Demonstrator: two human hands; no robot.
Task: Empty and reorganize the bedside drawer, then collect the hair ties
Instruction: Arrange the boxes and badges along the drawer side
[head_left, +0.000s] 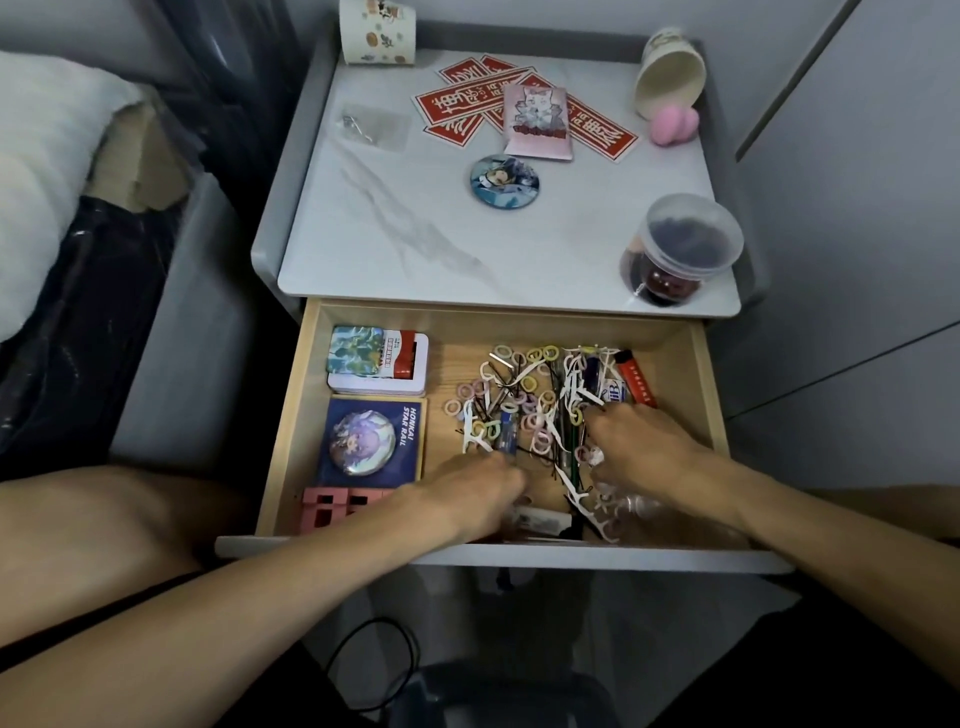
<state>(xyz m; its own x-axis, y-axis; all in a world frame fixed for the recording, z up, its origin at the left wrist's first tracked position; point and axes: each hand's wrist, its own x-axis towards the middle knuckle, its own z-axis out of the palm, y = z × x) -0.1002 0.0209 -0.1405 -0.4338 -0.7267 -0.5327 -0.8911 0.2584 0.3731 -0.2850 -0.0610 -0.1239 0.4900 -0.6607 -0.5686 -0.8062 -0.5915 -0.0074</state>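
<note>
At an open bedside drawer (293, 426), a person works through loose clutter with both hands. Along the left wall sit a tin (379, 369), a badge card (371, 439) and a pink block (337, 506). The left hand (467, 493) reaches knuckles-up into the middle, fingers bent down among the bits. Just beyond it lie the hair ties (524, 395), small pastel loops tangled with white floss picks (571, 384) and dark hairpins. The right hand (639, 447) dips into the heap's right edge, near a red lighter (636, 384). Whether either hand has closed on anything cannot be told from this angle. The ties look light, soft and stretchy, and likely to snag on the pins. Pinching each loop by its band, or hooking a finger through it, should lift it clear.
</note>
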